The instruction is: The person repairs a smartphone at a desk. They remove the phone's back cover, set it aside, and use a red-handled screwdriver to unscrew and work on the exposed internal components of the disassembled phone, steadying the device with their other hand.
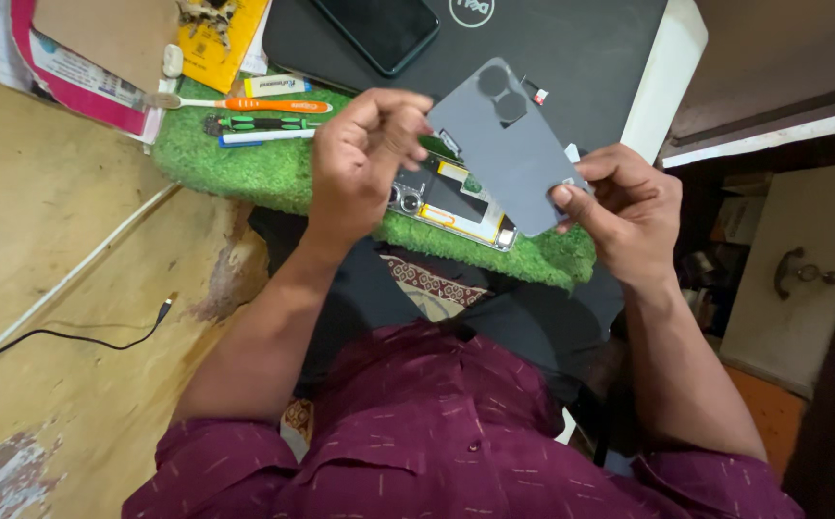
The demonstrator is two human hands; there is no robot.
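Fingers of both hands pinch the grey back cover (pixel 509 154).

Beyond the hands we see a green turf mat (pixel 244 163), and on it, up and to the left of them, an orange toothbrush (pixel 244 104), a green-handled screwdriver (pixel 259 123) and a white pen (pixel 265 137) lying side by side. A dark laptop (pixel 571 48) sits farther out, its lid shut, with a black phone (pixel 379 29) resting on top. A small SIM tray (pixel 537 94) lies on the lid just past the hands. Far left of them we find a yellow booklet (pixel 220 43) and pink-edged papers (pixel 71 67). A black cable (pixel 81 338) trails over the worn floor, low and left of the hands.
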